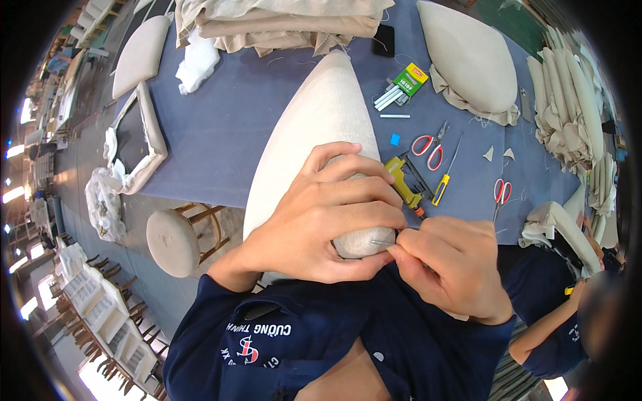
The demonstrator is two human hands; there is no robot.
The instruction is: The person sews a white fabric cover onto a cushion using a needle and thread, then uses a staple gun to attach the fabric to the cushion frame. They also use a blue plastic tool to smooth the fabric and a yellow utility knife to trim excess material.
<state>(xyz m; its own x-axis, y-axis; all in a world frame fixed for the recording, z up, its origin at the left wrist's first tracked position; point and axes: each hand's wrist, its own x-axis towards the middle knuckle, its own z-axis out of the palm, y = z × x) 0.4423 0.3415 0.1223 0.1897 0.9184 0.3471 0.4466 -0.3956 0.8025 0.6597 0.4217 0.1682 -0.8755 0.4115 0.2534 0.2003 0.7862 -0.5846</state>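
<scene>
A beige fabric-covered seat cushion point(314, 113) stretches from the table toward my body. My left hand point(334, 207) wraps over its near corner, the fingers curled around the padded end. The right hand point(455, 267) is closed in a pinch on a thin tool with a pointed metal tip point(382, 242); that tip touches the fabric at the corner, and my fingers hide the rest of the tool. Just beyond the hands lie a yellow-green staple gun point(408, 179), a screwdriver with a yellow handle point(441, 190) and red-and-white scissors point(435, 158).
Folded beige fabric point(287, 23) is piled at the table's far side, near a black phone point(383, 41) and a green-yellow box point(410, 79) of staples. Another padded seat point(471, 60) lies far right. A round stool point(172, 243) stands left; a co-worker's arm point(545, 327) is at right.
</scene>
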